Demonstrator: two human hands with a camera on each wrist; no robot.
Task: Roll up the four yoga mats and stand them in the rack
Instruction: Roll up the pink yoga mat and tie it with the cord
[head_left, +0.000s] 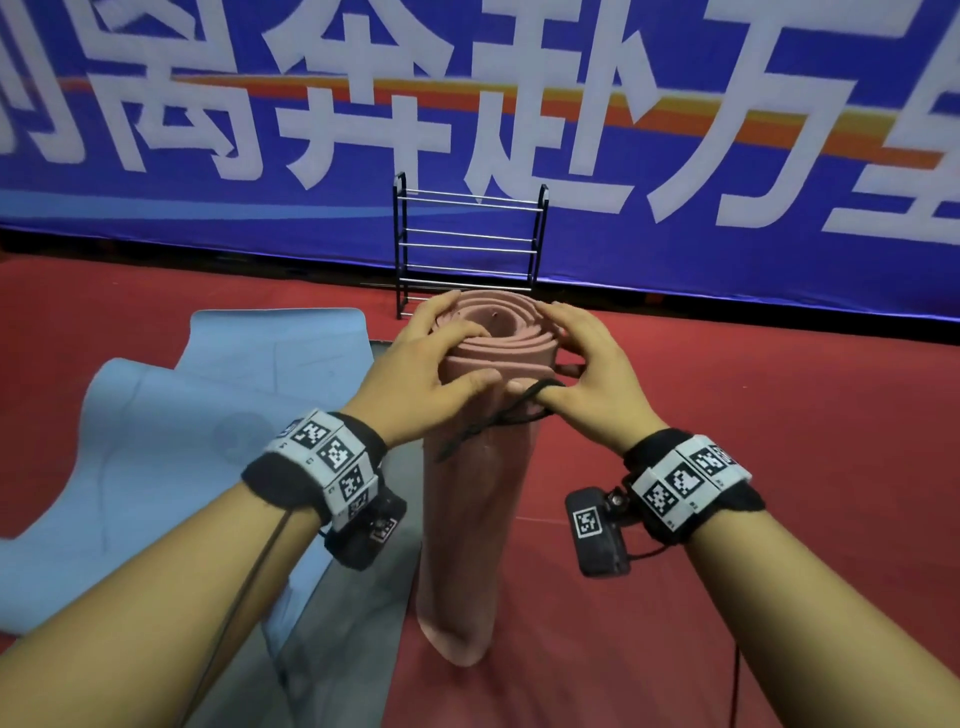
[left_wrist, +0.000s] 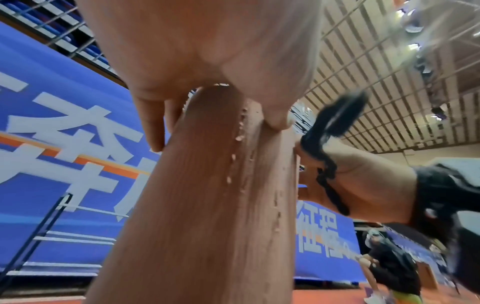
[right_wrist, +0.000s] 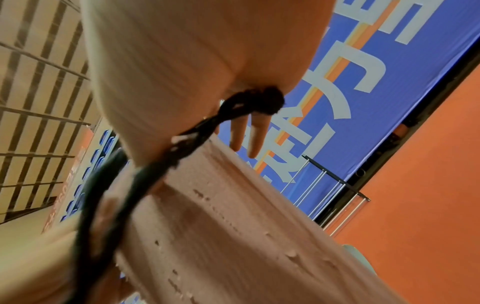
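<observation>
Holding the rolled pink mat (head_left: 475, 499) upright on the red floor (head_left: 727, 415), our left hand (head_left: 421, 374) and right hand (head_left: 587, 374) curl around its top; a black cord (head_left: 498, 415) loops over our right thumb. We judge one mat rolled; the rack (head_left: 470, 244) stands empty beyond, and two blue mats (head_left: 171, 415) and a grey mat (head_left: 337, 623) lie flat.
</observation>
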